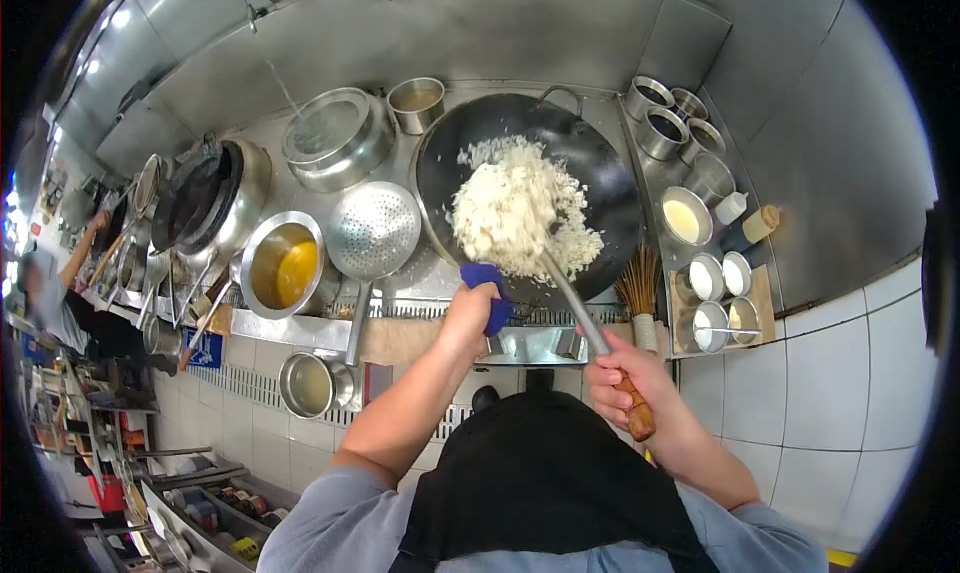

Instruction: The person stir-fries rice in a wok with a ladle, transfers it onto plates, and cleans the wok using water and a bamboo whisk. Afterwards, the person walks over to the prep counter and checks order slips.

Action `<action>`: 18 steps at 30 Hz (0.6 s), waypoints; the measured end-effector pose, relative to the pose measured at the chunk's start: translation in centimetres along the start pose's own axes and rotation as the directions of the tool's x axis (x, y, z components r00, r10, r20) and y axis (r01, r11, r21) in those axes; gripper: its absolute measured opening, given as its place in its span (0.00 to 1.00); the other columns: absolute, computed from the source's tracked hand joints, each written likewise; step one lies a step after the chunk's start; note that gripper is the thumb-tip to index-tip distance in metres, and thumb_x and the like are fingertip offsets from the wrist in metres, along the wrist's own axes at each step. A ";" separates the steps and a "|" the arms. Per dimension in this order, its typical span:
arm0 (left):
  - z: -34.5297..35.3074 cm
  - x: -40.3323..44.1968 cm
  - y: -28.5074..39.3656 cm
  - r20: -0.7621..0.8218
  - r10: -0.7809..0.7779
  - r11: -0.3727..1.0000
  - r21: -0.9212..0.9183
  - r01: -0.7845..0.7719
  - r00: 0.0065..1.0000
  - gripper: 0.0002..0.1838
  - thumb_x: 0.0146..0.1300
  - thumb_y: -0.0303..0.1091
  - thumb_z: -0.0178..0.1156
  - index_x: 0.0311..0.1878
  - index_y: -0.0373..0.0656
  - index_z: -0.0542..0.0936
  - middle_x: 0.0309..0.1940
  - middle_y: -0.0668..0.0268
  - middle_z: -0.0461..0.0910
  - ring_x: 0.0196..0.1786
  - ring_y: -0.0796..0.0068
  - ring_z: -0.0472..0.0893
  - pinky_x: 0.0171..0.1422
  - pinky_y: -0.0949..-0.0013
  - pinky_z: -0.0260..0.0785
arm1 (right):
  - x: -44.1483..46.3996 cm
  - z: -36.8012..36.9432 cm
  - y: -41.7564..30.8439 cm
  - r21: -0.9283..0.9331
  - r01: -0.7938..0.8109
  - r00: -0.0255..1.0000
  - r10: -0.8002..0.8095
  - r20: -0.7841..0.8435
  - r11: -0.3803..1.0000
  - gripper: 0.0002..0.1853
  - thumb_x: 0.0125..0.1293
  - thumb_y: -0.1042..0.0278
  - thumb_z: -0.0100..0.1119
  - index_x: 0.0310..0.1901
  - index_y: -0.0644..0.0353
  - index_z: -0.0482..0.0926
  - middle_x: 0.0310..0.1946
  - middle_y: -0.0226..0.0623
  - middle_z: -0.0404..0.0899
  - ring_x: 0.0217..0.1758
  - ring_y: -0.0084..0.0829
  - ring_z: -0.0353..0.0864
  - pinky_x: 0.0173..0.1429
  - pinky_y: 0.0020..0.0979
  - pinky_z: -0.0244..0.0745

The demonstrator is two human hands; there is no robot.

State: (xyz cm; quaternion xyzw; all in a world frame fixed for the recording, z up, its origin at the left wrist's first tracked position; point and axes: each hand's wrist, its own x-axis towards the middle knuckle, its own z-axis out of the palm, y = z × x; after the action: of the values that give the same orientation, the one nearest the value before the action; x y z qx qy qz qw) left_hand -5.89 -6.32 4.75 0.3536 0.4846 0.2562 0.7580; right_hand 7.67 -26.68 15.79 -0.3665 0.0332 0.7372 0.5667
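Your left hand [468, 316], closed on the blue cloth [484, 275] at the near rim of the wok [605, 163], is nearer to the rice [503, 211], inside the wok. Your right hand [640, 375] wraps the long tool [578, 306], whose axis points far-left into this rice.

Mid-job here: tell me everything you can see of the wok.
The wok is wide, round and dark, apparently metal, with a loop handle on its far rim. It sits over the steel cooktop, rice heaped inside, bare wall showing at right. The left hand holds a blue cloth at the near-left rim; a long-handled utensil reaches in. Underside hidden.
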 end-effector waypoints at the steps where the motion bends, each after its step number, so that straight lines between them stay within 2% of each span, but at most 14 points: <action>1: -0.4 0.4 -0.1 -0.003 0.004 1.000 -0.008 -0.004 1.000 0.11 0.52 0.27 0.52 0.39 0.36 0.74 0.28 0.64 0.74 0.28 0.70 0.74 0.29 0.66 0.67 | 0.9 -1.6 0.3 0.128 -0.030 0.993 0.014 0.119 0.991 0.14 0.70 0.72 0.42 0.55 0.47 0.65 0.20 0.25 0.63 0.13 0.20 0.62 0.14 0.25 0.58; 2: -1.1 0.6 -0.6 0.047 -0.086 0.992 -0.086 0.090 0.995 0.09 0.52 0.27 0.52 0.38 0.37 0.74 0.27 0.63 0.74 0.27 0.70 0.74 0.27 0.66 0.67 | 1.7 -3.2 1.2 0.148 -0.043 0.983 0.015 0.185 0.988 0.15 0.73 0.65 0.43 0.60 0.44 0.64 0.20 0.27 0.64 0.14 0.20 0.63 0.14 0.24 0.61; 3: -1.6 0.7 -1.1 0.101 -0.172 0.970 -0.157 0.186 0.980 0.08 0.53 0.28 0.52 0.37 0.38 0.74 0.26 0.63 0.74 0.25 0.69 0.74 0.24 0.66 0.66 | 1.7 -3.8 1.8 0.145 -0.054 0.982 0.026 0.188 0.988 0.15 0.73 0.65 0.43 0.60 0.44 0.64 0.20 0.27 0.64 0.14 0.20 0.63 0.14 0.24 0.61; 5: -1.5 0.7 -2.0 0.091 -0.209 0.954 -0.199 0.223 0.974 0.07 0.52 0.29 0.52 0.35 0.40 0.72 0.25 0.64 0.73 0.23 0.70 0.71 0.22 0.67 0.61 | 1.8 -4.9 2.6 0.072 -0.040 0.986 0.027 0.165 0.997 0.20 0.75 0.54 0.39 0.66 0.42 0.60 0.20 0.29 0.63 0.14 0.21 0.64 0.15 0.25 0.64; 6: -1.4 0.7 -2.2 0.093 -0.244 0.937 -0.235 0.260 0.965 0.06 0.52 0.30 0.52 0.34 0.43 0.70 0.24 0.64 0.72 0.21 0.71 0.68 0.21 0.69 0.57 | 2.2 -6.9 3.1 0.003 -0.038 0.980 0.037 0.196 0.999 0.27 0.75 0.43 0.34 0.69 0.46 0.59 0.23 0.34 0.70 0.17 0.25 0.72 0.19 0.27 0.72; 7: -1.3 0.7 -2.3 0.081 -0.240 0.937 -0.240 0.252 0.968 0.06 0.52 0.30 0.52 0.34 0.43 0.70 0.24 0.64 0.72 0.21 0.71 0.68 0.21 0.69 0.57 | 2.8 -8.9 3.6 -0.001 -0.048 0.978 0.047 0.205 0.999 0.27 0.75 0.43 0.34 0.69 0.46 0.59 0.23 0.34 0.70 0.17 0.25 0.72 0.19 0.27 0.72; 9: -1.5 0.5 -2.7 0.096 -0.229 0.929 -0.274 0.247 0.969 0.06 0.52 0.29 0.52 0.34 0.43 0.71 0.24 0.64 0.72 0.21 0.70 0.67 0.21 0.69 0.57 | 3.9 -13.0 5.1 -0.116 -0.165 0.986 0.166 -0.005 0.979 0.33 0.74 0.40 0.32 0.68 0.57 0.61 0.28 0.41 0.77 0.24 0.31 0.79 0.27 0.31 0.78; 10: -2.0 1.0 -3.5 0.091 -0.230 0.938 -0.245 0.246 0.969 0.06 0.52 0.29 0.52 0.34 0.43 0.71 0.24 0.64 0.72 0.21 0.69 0.68 0.21 0.69 0.58 | 4.3 -15.0 6.2 -0.110 -0.129 0.991 0.126 -0.039 0.985 0.32 0.74 0.43 0.35 0.61 0.67 0.66 0.32 0.45 0.80 0.29 0.36 0.82 0.33 0.33 0.81; 11: -2.0 0.9 -3.6 0.072 -0.230 0.939 -0.247 0.241 0.970 0.06 0.52 0.29 0.52 0.34 0.43 0.71 0.24 0.64 0.72 0.21 0.69 0.68 0.21 0.69 0.58 | 5.6 -17.9 7.8 -0.109 -0.144 0.990 0.141 -0.029 0.984 0.32 0.74 0.43 0.35 0.61 0.67 0.66 0.32 0.45 0.80 0.29 0.36 0.82 0.33 0.33 0.81; 13: -1.7 0.3 -3.4 0.063 -0.233 0.948 -0.209 0.241 0.970 0.05 0.52 0.29 0.52 0.34 0.43 0.71 0.24 0.65 0.71 0.21 0.69 0.67 0.22 0.68 0.59 | 9.6 -24.4 11.0 0.074 -0.183 0.926 0.197 -0.322 0.980 0.26 0.74 0.48 0.40 0.56 0.65 0.70 0.33 0.46 0.79 0.32 0.39 0.82 0.35 0.37 0.81; 14: -1.7 -0.1 -3.1 0.077 -0.242 0.945 -0.208 0.253 0.967 0.05 0.53 0.30 0.52 0.34 0.42 0.70 0.24 0.64 0.71 0.22 0.69 0.68 0.23 0.67 0.60 | 11.3 -26.5 11.8 0.069 -0.202 0.927 0.213 -0.309 0.977 0.26 0.74 0.48 0.40 0.56 0.65 0.70 0.33 0.46 0.79 0.32 0.39 0.82 0.35 0.37 0.81; 16: -2.0 -0.1 -3.3 0.078 -0.227 0.949 -0.206 0.239 0.971 0.06 0.53 0.30 0.52 0.34 0.41 0.72 0.24 0.64 0.72 0.21 0.70 0.70 0.22 0.67 0.62 | 15.2 -30.0 13.5 0.118 -0.172 0.854 0.208 -0.477 0.978 0.19 0.72 0.53 0.44 0.50 0.63 0.72 0.37 0.49 0.78 0.35 0.41 0.82 0.36 0.42 0.80; 17: -2.3 0.0 -3.5 0.098 -0.222 0.950 -0.203 0.238 0.970 0.06 0.54 0.31 0.53 0.34 0.39 0.73 0.25 0.63 0.73 0.21 0.70 0.72 0.21 0.67 0.64 | 17.2 -31.9 14.7 0.120 -0.181 0.861 0.216 -0.460 0.976 0.19 0.72 0.53 0.44 0.50 0.63 0.72 0.37 0.49 0.78 0.35 0.41 0.82 0.36 0.42 0.80; 18: -2.5 0.3 -3.7 0.087 -0.237 0.946 -0.207 0.250 0.968 0.06 0.54 0.30 0.52 0.33 0.40 0.73 0.24 0.63 0.73 0.21 0.70 0.72 0.21 0.68 0.63 | 19.2 -34.1 16.3 -0.053 -0.024 0.922 0.002 -0.386 0.998 0.22 0.70 0.52 0.47 0.55 0.61 0.70 0.43 0.49 0.78 0.43 0.44 0.81 0.46 0.46 0.79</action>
State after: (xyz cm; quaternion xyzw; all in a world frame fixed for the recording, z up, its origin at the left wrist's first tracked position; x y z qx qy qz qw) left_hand -7.86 -7.71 0.98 0.2139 0.4702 0.2009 0.8323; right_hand 9.10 -32.77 -26.14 -0.5201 0.1258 0.6549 0.5336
